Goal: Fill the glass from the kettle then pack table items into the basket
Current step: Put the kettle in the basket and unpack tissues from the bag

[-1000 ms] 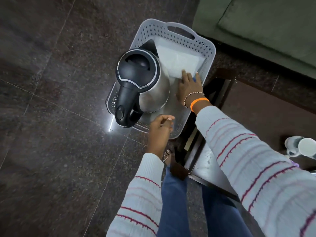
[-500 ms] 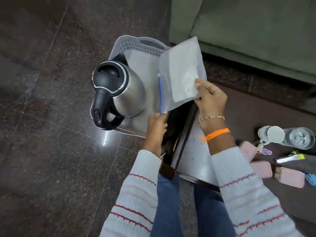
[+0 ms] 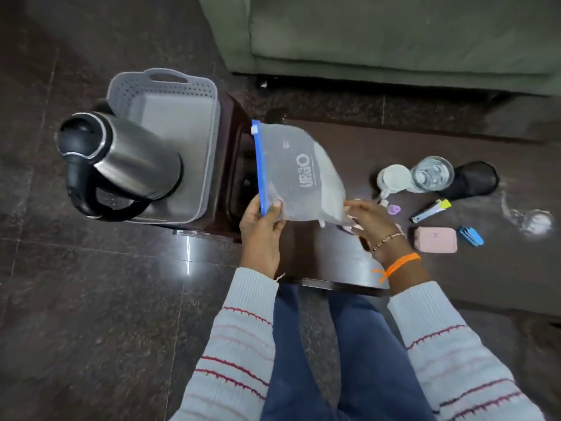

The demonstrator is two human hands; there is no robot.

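A clear zip bag [image 3: 299,174] with a blue seal strip hangs over the dark table's left end. My left hand [image 3: 261,226] pinches the blue strip at its lower end. My right hand [image 3: 368,221] grips the bag's lower right corner. The steel kettle [image 3: 121,164] with black lid and handle stands in the grey perforated basket [image 3: 182,86] on the floor at the left. A glass [image 3: 432,174] holding water stands on the table at the right, beside a white cup [image 3: 394,177].
On the dark table [image 3: 318,256] lie a nail clipper [image 3: 429,210], a pink case [image 3: 437,240], a blue clip [image 3: 471,236], a small purple item [image 3: 393,209] and the black kettle base [image 3: 469,180]. A green sofa [image 3: 394,34] stands behind.
The bag has been lifted out of the basket and carried right over the table. My left hand has taken hold of its blue strip. The view has swung right.
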